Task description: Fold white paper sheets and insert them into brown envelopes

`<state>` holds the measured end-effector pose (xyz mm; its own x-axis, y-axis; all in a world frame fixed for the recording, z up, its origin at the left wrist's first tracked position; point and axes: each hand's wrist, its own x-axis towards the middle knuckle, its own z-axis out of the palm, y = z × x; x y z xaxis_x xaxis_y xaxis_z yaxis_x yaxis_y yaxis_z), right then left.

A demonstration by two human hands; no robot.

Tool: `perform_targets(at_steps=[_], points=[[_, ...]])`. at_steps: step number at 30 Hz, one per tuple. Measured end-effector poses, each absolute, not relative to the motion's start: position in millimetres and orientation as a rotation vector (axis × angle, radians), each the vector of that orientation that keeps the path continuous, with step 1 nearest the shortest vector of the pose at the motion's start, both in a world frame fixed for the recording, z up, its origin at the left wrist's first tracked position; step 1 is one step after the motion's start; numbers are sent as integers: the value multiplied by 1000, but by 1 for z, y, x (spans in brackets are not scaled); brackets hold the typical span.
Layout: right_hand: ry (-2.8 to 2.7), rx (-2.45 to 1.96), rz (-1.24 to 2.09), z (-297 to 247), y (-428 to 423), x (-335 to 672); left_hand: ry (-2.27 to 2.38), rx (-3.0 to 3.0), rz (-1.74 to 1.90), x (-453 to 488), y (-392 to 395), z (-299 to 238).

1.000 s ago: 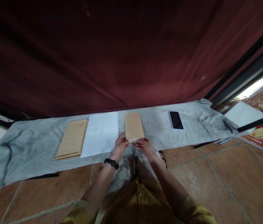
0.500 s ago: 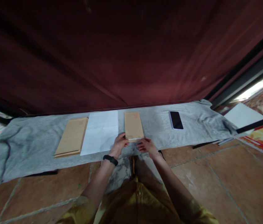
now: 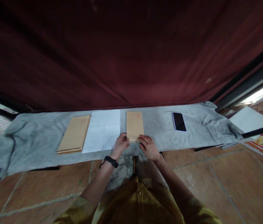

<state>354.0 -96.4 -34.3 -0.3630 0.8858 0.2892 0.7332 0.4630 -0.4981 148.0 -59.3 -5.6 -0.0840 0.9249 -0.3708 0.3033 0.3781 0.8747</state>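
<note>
Likely squaring up envelope (image 3: 134, 124).
Left hand (image 3: 121, 144) pinches near corner, right hand (image 3: 149, 147) touches other, grip unclear; next likely needs light pressure.

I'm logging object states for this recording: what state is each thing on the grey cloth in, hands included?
Envelope: lying flat; sealed or not, cannot tell.
Left hand: at the envelope's near left corner.
Right hand: fingers on its near right corner.
Envelope stack: lying flat.
White paper: spread flat.
Phone: lying screen up, screen dark.
Grey cloth: spread out, wrinkled toward both ends.
</note>
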Motion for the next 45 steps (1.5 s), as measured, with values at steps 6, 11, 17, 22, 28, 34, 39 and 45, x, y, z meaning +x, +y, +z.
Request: perform_targets(at_steps=[6, 11, 17, 22, 28, 34, 39, 45], points=[[-2218, -1355, 388, -35, -94, 356, 1579, 1851, 877, 148, -89, -8], [-2158, -1410, 448, -33, -87, 355, 1533, 2259, 665, 151, -86, -11], [-2037, -1482, 460, -35, -81, 349, 1578, 2252, 615, 152, -70, -9], [-1995, -1548, 406, -37, -79, 342, 1619, 2239, 629, 154, -66, -9], [-1976, -1626, 291, -37, -81, 335, 1698, 2211, 644, 157, -62, -9], [-1983, -1633, 219, -39, -81, 333, 1665, 2418, 580, 159, -80, -20], [-2011, -1677, 218, -40, -81, 334, 1467, 2524, 506, 160, -105, -37], [-2093, -1588, 200, -38, -90, 326, 1516, 2519, 500, 158, -106, -45]])
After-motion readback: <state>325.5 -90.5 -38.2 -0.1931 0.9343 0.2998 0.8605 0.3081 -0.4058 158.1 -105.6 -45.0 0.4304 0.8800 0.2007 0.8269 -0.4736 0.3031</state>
